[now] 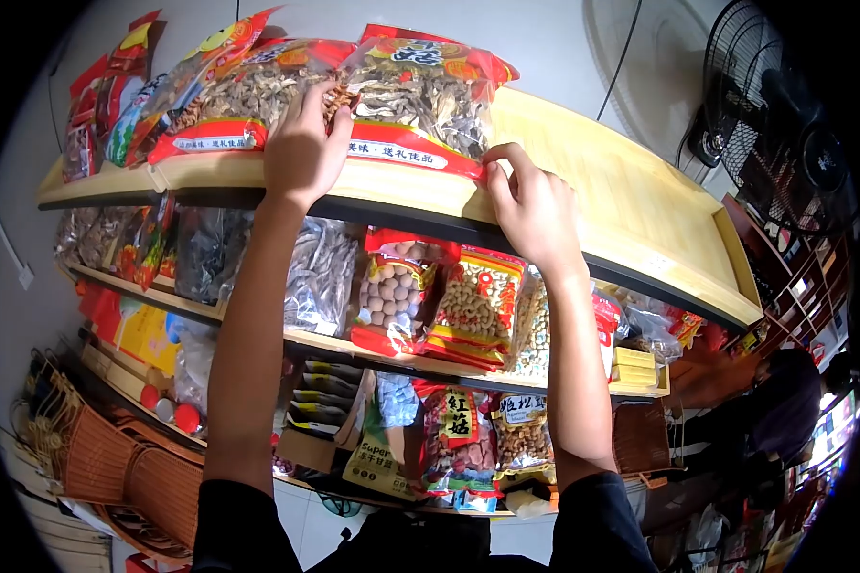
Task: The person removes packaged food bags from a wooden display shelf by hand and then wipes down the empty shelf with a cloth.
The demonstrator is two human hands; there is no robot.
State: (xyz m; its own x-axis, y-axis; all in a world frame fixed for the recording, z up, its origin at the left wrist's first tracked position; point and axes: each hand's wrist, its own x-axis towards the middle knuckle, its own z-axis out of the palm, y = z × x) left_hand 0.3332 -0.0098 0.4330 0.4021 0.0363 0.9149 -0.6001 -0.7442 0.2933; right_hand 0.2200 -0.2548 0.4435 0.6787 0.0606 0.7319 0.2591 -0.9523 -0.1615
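On the wooden top shelf (631, 205) a clear and red bag of dried mushrooms (420, 100) stands against the wall. My right hand (535, 205) pinches its lower right corner, thumb and fingers together. My left hand (306, 148) lies over the bag's left edge, where it meets a similar bag (244, 95); its fingers are extended, and the fingertips rest on the plastic. More red packets (91, 124) lean at the shelf's left end.
Lower shelves hold bagged goods, including round nuts (392, 296), cashews (473, 306) and a red pack (459, 435). A black fan (784, 124) is at upper right, wicker baskets (134, 468) at lower left. A person in dark clothes (774, 411) is at the right.
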